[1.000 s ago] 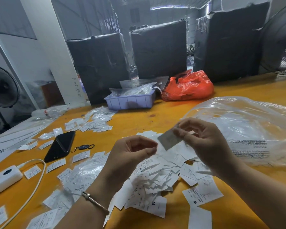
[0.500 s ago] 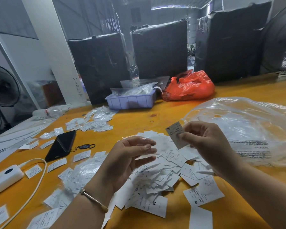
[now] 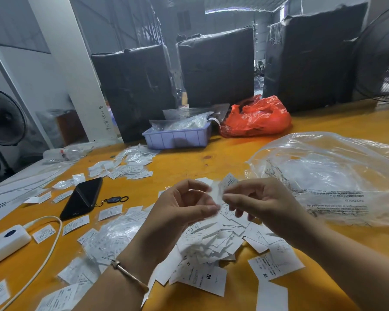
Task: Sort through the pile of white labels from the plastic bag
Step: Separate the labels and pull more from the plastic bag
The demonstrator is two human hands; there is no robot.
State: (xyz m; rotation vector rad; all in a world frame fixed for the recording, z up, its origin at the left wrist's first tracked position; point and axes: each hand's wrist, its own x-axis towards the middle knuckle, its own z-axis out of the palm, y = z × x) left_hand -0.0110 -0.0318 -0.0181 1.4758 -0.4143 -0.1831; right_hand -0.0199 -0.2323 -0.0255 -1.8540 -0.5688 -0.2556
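Both hands meet above the label pile — right hand pinching one label, left hand closing fingertips on it — so a fumbled handover could drop it back unsorted.

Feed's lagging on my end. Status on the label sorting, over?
Right hand and left hand both pinch one white label above the pile. Clear plastic bag lies right of pile. Nothing blocking.
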